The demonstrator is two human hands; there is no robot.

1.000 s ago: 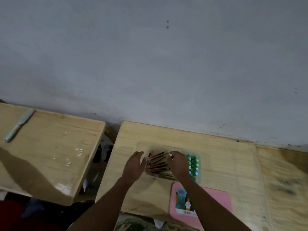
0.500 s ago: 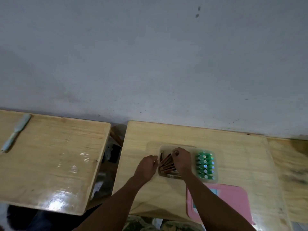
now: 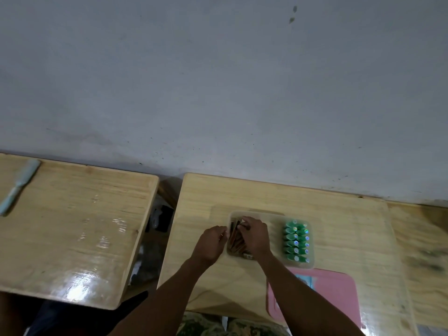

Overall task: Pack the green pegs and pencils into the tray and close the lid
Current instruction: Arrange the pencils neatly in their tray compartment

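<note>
A clear plastic tray point(image 3: 276, 218) sits on the wooden table point(image 3: 339, 221) in front of me. Several green pegs point(image 3: 296, 241) stand in rows in its right part. Brown pencils point(image 3: 236, 241) lie bunched in its left part. My right hand point(image 3: 255, 235) rests over the pencils, its fingertips pinching pencil ends near the tray's far left corner. My left hand point(image 3: 211, 243) is curled against the tray's left wall, fingers bent; what it holds is not visible. The pink lid point(image 3: 339, 292) lies flat on the table, just in front of the tray, partly under my right forearm.
A second wooden table point(image 3: 72, 226) stands to the left across a gap, with a pale blue brush point(image 3: 19, 187) on its far left. A grey wall runs behind both tables. Another wooden surface point(image 3: 421, 238) adjoins on the right.
The pencils have gone from splayed to bunched more lengthwise in the tray's left part. My right hand has shifted toward their far ends, and my left hand has come against the tray's left wall.
</note>
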